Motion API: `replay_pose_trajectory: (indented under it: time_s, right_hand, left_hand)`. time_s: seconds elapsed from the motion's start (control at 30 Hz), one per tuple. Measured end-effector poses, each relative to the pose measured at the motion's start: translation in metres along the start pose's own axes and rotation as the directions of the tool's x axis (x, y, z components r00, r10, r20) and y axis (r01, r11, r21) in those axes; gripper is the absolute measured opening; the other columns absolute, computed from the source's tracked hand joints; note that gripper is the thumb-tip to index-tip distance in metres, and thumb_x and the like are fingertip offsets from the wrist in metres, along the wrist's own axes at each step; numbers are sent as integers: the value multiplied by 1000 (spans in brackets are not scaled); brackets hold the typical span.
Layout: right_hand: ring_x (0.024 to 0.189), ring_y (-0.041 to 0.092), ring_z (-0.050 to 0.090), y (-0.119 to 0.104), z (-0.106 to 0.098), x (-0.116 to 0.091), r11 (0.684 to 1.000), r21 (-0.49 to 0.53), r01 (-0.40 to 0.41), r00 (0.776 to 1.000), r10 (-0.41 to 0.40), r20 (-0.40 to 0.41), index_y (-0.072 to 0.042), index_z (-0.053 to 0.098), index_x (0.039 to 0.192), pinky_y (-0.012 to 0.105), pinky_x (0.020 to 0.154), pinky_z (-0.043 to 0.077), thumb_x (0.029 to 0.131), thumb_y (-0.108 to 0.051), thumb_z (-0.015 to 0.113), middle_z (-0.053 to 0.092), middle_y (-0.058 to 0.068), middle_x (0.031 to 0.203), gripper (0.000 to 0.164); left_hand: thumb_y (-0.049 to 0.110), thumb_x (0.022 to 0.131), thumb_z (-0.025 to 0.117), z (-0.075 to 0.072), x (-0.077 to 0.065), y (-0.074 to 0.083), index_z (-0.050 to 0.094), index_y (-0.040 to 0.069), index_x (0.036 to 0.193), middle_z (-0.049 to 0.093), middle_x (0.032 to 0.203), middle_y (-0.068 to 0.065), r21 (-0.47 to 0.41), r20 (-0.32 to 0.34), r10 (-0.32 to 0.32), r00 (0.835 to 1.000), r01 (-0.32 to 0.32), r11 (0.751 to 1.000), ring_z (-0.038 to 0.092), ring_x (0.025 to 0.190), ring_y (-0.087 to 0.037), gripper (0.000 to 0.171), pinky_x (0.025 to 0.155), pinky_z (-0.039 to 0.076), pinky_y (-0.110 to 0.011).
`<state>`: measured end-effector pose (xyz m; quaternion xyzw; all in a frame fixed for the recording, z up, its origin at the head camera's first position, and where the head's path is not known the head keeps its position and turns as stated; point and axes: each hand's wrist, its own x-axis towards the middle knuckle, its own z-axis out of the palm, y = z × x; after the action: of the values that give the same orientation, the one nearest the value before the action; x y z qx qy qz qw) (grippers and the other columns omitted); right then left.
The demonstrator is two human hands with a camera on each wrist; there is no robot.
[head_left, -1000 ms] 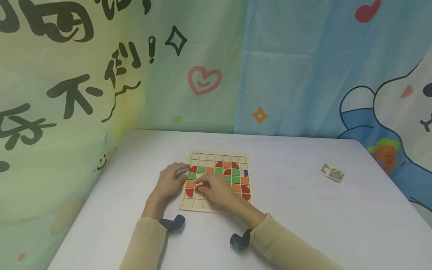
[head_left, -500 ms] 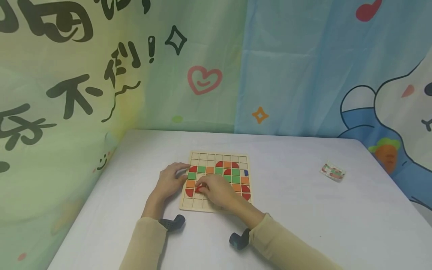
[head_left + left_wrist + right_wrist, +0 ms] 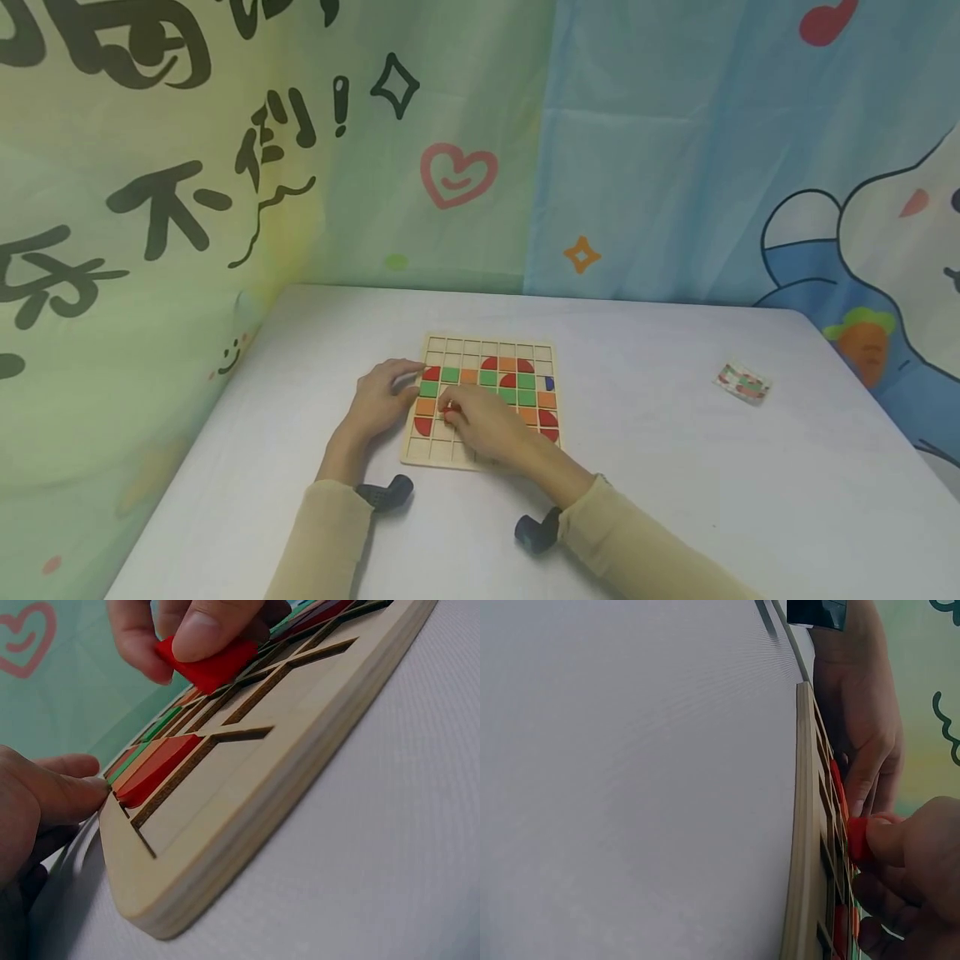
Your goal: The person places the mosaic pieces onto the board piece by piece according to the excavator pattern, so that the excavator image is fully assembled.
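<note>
A wooden grid board (image 3: pixel 442 452) lies on the white table, its square cells partly filled with green, orange and red pieces. My right hand (image 3: pixel 491 421) is over the board's left half and pinches a red piece (image 3: pixel 214 666) between thumb and fingers. In the left wrist view this piece is tilted, just above the cells. My left hand (image 3: pixel 378 396) rests at the board's left edge, its thumb and finger touching the rim. Below it in that column sits a red quarter-round tile (image 3: pixel 423 427). The right hand hides several middle cells.
A small blue piece (image 3: pixel 549 383) lies in a cell near the board's right edge. Farther right on the table is a small printed card (image 3: pixel 742 382) with a red and green pattern. A patterned curtain (image 3: pixel 622 167) hangs behind the table.
The red piece in my right hand has shifted slightly right and away from me, and its angle differs. The left hand stays at the board's edge. The head view has shifted a little.
</note>
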<state>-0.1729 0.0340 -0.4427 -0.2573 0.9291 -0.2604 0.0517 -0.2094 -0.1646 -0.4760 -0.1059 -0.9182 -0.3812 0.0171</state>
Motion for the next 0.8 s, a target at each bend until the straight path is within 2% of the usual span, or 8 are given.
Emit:
replay_pose_trajectory:
  time_s: [0.13, 0.33, 0.47, 0.7, 0.8]
  right_hand:
    - [85, 8, 63, 2, -2, 0, 997, 76, -25, 1000, 26, -10, -20, 64, 104, 26, 79, 52, 92, -25, 63, 68, -8, 91, 13]
    - [87, 5, 65, 1, -2, 1, 994, 110, -8, 1000, 10, -19, -17, 68, 104, 24, 81, 52, 89, -23, 67, 71, -8, 90, 16]
    - [85, 7, 62, 1, -2, 1, 995, 95, 6, 1000, -4, -21, -17, 68, 107, 24, 80, 52, 90, -19, 65, 71, -6, 93, 18]
    - [94, 9, 60, 2, -3, 1, 996, 49, 78, 997, -78, -5, -19, 68, 113, 28, 87, 51, 93, -13, 60, 67, -4, 105, 22]
    - [99, 10, 61, 1, -4, 0, 995, 69, 72, 997, -72, 5, -19, 68, 112, 30, 92, 51, 92, -16, 62, 68, -5, 106, 21]
  left_hand:
    - [17, 87, 64, 0, 0, 0, 61, 16, 125, 55, 136, -10, 3, 2, 3, 1000, -3, 1000, 43, 133, -32, 39, 112, 21, -60]
    - [17, 88, 63, -1, 0, 1, 61, 18, 125, 55, 137, -8, -3, 12, -14, 1000, 14, 1000, 42, 134, -31, 38, 113, 20, -58]
    - [16, 87, 63, -1, 0, 1, 61, 17, 125, 56, 136, -9, 4, 7, -7, 1000, 7, 1000, 43, 133, -31, 38, 112, 21, -59]
    - [17, 88, 63, -1, 0, 2, 61, 18, 125, 55, 136, -8, -1, 16, -19, 1000, 19, 1000, 43, 134, -30, 38, 113, 20, -58]
    - [18, 88, 63, -2, 0, 2, 60, 18, 126, 55, 136, -8, 3, 18, -18, 1000, 18, 1000, 43, 134, -30, 38, 113, 20, -58]
